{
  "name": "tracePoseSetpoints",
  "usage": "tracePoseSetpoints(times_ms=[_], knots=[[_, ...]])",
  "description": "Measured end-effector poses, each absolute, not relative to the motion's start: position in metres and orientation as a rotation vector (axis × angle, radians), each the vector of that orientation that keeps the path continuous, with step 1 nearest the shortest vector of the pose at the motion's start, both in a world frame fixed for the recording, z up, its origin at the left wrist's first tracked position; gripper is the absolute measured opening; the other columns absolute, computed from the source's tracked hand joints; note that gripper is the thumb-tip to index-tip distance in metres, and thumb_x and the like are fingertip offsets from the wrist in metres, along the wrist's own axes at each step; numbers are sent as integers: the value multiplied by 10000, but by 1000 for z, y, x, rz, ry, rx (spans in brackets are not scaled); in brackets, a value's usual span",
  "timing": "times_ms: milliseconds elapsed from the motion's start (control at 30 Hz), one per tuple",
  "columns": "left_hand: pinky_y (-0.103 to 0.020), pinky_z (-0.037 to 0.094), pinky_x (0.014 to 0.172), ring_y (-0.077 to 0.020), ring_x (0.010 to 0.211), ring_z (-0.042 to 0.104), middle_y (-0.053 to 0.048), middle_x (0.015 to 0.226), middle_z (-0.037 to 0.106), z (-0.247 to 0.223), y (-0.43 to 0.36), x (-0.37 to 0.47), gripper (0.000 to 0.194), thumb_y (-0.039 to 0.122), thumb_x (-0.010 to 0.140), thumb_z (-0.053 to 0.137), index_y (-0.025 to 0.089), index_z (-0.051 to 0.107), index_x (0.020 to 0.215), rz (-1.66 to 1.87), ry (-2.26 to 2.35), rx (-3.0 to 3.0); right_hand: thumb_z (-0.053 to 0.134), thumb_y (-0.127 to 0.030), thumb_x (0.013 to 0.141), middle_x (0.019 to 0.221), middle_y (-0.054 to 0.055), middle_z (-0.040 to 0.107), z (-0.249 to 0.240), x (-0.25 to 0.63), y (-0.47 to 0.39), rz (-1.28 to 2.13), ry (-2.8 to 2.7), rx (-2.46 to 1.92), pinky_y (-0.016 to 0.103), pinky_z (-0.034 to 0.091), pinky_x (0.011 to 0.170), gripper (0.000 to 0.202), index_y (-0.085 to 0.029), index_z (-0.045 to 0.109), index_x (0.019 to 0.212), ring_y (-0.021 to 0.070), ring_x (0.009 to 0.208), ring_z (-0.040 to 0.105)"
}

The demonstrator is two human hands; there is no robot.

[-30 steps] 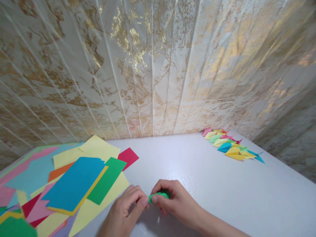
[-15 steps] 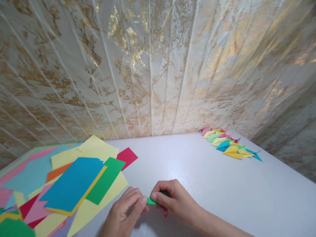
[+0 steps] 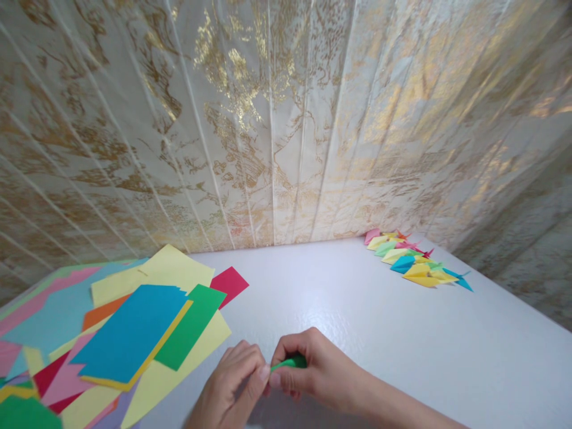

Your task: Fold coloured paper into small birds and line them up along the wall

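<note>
A small folded green paper (image 3: 292, 361) is held between both hands near the bottom middle, above the white table (image 3: 313, 286). My right hand (image 3: 310, 369) pinches it between thumb and curled fingers, which hide part of it. At the paper's left tip, my left hand (image 3: 239, 378) has its thumb and fingers closed. The fingertips of the two hands almost meet there.
Loose coloured sheets, with a blue stack (image 3: 136, 333) on top, spread over the left side. A red sheet (image 3: 230, 286) lies beside them. Folded paper figures (image 3: 420, 274) stand in rows at back right, before a patterned curtain (image 3: 277, 119).
The green paper has turned in my hands and shows more of its length inside my right hand. My left fingers have shifted slightly toward the right.
</note>
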State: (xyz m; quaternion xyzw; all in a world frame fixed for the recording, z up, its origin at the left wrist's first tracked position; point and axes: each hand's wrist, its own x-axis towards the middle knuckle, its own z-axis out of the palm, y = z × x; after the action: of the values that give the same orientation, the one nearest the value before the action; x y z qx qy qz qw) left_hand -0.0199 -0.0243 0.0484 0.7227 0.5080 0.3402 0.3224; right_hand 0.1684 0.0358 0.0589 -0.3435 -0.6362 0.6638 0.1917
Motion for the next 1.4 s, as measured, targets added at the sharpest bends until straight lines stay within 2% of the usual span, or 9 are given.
tracePoseSetpoints(times_ms=[133,333,600,733,967,1167,1233,1333,1400], knots=[[-285,386,762,-178,783,537,18,790,570,53,-23,-24,307,318,1049,370,243,543,806,836,1329,2177,799,-414,731,563,-38,574,61,170,39,1843,-1789,-981,186,396,515,310,-133,671,700,84,518,507],[-280,372,749,-158,728,532,33,726,555,55,-21,-29,262,216,1024,425,226,536,786,944,1424,2372,861,-528,624,613,6,654,66,176,52,1931,-1659,-1006,215,466,540,440,-127,701,706,104,528,577],[-261,408,716,-159,740,588,40,744,626,52,-19,-31,190,272,997,527,244,605,827,910,1413,2386,754,-255,749,623,-25,627,67,177,48,1677,-1869,-973,182,398,522,124,-138,714,741,86,547,523],[-262,413,714,-148,710,598,46,722,625,52,-19,-32,178,228,984,537,242,604,820,966,1422,2445,812,-300,715,656,-38,614,67,175,43,1576,-1893,-954,175,347,521,192,-143,717,770,87,593,461],[-281,404,764,-131,683,595,56,704,617,57,-19,-28,163,172,959,539,231,603,821,965,1370,2549,721,-263,771,590,-38,585,66,169,36,1566,-1866,-994,191,343,535,145,-143,692,693,86,563,465],[-255,428,728,-143,700,605,54,687,630,57,-23,-35,250,286,957,557,242,607,717,999,1476,2208,774,-464,734,523,-33,563,92,203,76,1503,-1580,-1050,215,395,516,361,-169,588,644,92,484,475],[-248,437,718,-149,706,610,45,681,623,58,-23,-34,350,344,978,508,238,582,653,989,1524,2010,782,-521,740,570,-26,581,99,210,84,1420,-1510,-1044,221,418,534,397,-174,597,688,99,513,492],[-249,438,724,-152,703,607,40,676,615,58,-24,-28,404,386,984,476,236,567,620,985,1534,1873,764,-590,747,690,4,625,94,199,75,1597,-1616,-989,226,454,570,440,-164,659,781,125,620,548],[-252,439,735,-156,711,605,39,672,623,57,-23,-27,387,384,972,503,237,578,622,995,1520,1913,857,-527,659,833,19,668,82,184,60,1627,-1731,-980,201,426,584,461,-171,706,910,146,755,574]])
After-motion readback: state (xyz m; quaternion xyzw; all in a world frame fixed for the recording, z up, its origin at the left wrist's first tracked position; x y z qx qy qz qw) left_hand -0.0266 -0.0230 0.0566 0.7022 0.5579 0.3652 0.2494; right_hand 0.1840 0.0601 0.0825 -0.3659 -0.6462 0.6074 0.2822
